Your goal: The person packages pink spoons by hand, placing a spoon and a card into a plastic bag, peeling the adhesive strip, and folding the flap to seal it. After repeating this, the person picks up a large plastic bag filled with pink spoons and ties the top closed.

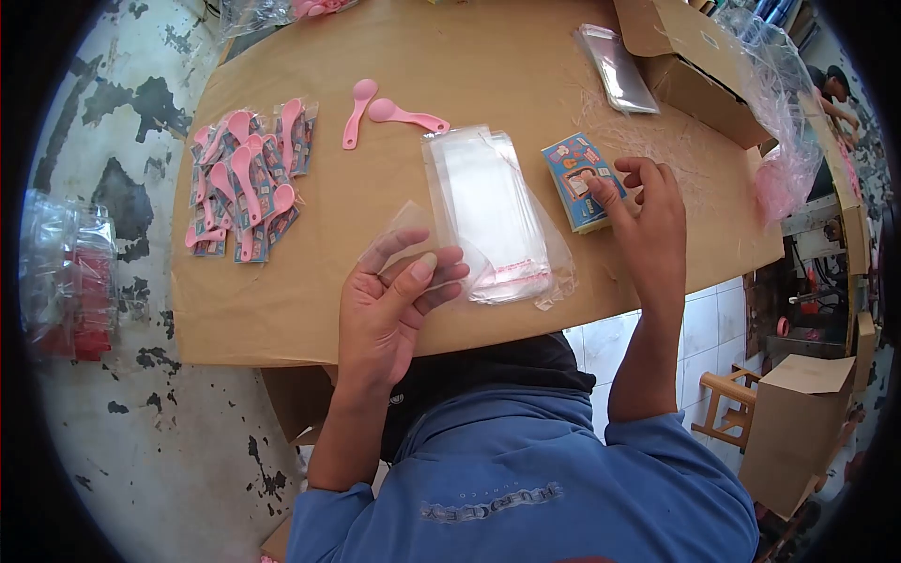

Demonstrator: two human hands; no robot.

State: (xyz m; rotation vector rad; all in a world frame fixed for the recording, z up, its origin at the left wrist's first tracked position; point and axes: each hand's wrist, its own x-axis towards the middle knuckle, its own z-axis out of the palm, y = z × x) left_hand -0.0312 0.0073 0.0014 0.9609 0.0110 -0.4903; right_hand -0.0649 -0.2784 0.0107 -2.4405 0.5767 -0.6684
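My left hand (399, 296) pinches a clear plastic bag (410, 218) between thumb and fingers; much of the bag is hard to make out. My right hand (649, 211) is over the right side of a stack of blue printed cards (574, 169), its thumb at the top card and its fingers apart and curled. Between the hands lies a pile of clear plastic bags (488, 206) with a pink-marked lower edge. Beyond that pile, two pink spoons (358, 114) rest loose on the brown paper.
At the left of the paper-covered table (310, 310) is a heap of bagged pink spoons with cards (242, 178). An open cardboard box (699, 89) stands at the back right beside a packet of clear bags (617, 70) and plastic shreds. A person (833, 89) is at far right.
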